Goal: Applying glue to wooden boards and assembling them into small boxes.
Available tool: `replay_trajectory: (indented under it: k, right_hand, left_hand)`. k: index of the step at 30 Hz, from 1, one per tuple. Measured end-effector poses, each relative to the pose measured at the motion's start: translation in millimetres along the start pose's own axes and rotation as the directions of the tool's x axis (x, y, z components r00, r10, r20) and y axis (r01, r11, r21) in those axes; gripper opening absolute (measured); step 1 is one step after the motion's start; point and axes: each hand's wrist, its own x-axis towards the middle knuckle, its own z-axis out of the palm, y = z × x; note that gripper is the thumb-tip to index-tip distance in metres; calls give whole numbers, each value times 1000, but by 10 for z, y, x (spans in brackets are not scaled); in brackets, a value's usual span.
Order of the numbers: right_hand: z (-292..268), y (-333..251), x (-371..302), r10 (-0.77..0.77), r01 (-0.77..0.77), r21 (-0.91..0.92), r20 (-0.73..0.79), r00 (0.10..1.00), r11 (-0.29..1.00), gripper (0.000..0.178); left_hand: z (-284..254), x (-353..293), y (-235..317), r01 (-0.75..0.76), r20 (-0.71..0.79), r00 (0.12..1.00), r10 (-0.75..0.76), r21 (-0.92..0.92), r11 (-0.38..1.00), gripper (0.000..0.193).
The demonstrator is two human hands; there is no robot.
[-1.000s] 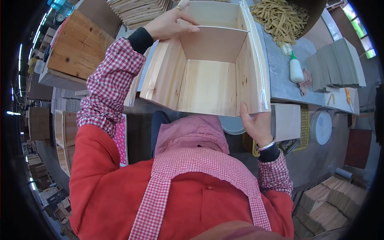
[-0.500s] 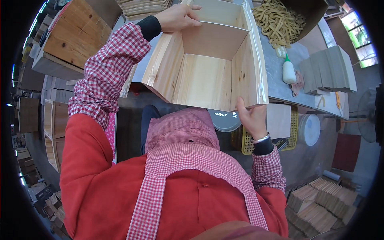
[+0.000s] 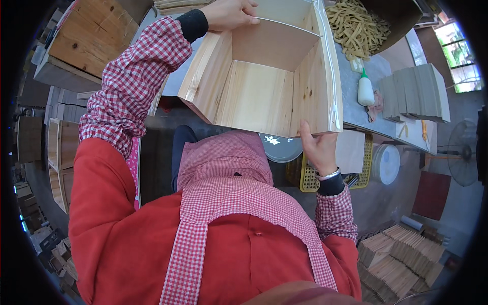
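An open pale wooden box [image 3: 262,96] lies across the bench edge in front of me. A thin divider panel [image 3: 277,43] stands across its inside, and a white bead of glue [image 3: 333,76] runs along the top edge of the right wall. My left hand [image 3: 231,14] is closed at the divider's upper left corner, over the box's left wall, fingertips on the panel's edge. At the near right corner my right hand [image 3: 320,150] grips the box, thumb on the inside of the end and fingers partly hidden beneath.
On the bench [image 3: 351,96] right of the box are a green-tipped glue bottle [image 3: 365,90], a crumpled rag [image 3: 375,105], a stack of grey boards [image 3: 414,94] and a heap of tan strips [image 3: 356,25]. A yellow crate [image 3: 309,177] and pale bucket [image 3: 387,163] sit below.
The view has shifted slightly, and the box's near end appears a little higher. Both hands keep their holds on the divider and the box.
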Motion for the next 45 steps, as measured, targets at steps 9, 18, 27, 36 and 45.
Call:
replay_trajectory:
  k: [9, 18, 27, 36, 45]
  right_hand:
    - [-10, 80, -88, 113, -113, -1, 106, 988, 994, 44]
    - [94, 172, -70, 7, -8, -56, -23, 1000, 998, 28]
    - [-345, 509, -265, 115, -209, 191, 412, 904, 959, 33]
    - [164, 2166, 24, 136, -104, -169, 190, 972, 980, 39]
    - [-284, 3629, -434, 20, 139, -491, 304, 953, 860, 48]
  left_hand:
    - [-96, -12, 140, 19, -4, 1000, -19, -47, 999, 24]
    - [-85, -100, 171, -123, -215, 967, 137, 75, 990, 32]
    - [763, -983, -619, 186, 268, 852, -451, -958, -218, 29]
    - [1401, -1453, -244, -150, -165, 844, -511, -986, 70, 27]
    - [1798, -1395, -388, -398, -495, 816, -299, -856, 331, 27]
